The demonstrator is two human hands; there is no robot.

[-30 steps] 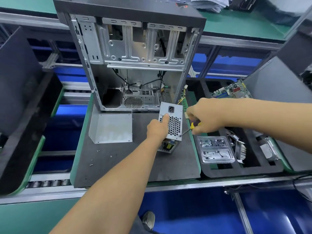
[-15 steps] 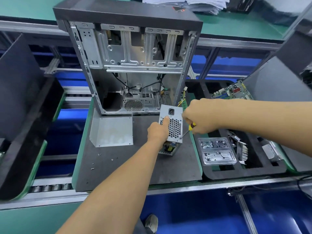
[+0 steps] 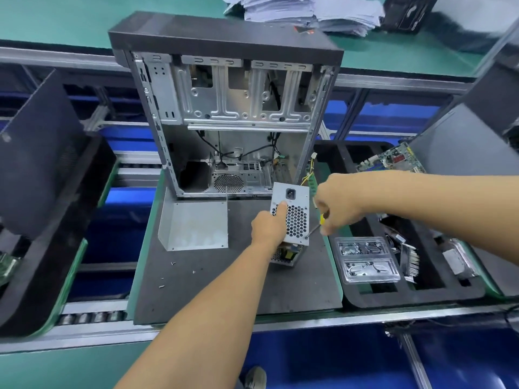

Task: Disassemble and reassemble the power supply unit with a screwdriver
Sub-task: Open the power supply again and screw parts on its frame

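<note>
An open case (image 3: 224, 108) stands at the back of a dark mat (image 3: 219, 279). In front of it, on the mat, the PSU (image 3: 292, 217) stands on end. The left hand (image 3: 268, 224) grips its left side, thumb on the grille. The right hand (image 3: 337, 202), just right of the PSU, is curled around a screwdriver (image 3: 316, 227), whose tip touches the lower right corner. Small screws (image 3: 173, 263) lie on the mat.

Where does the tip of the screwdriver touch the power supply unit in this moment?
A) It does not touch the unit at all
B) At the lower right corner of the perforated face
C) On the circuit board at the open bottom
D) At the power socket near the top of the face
B: the screwdriver, held by the right hand, meets the lower right corner of the power supply unit, which the left hand steadies.
</note>
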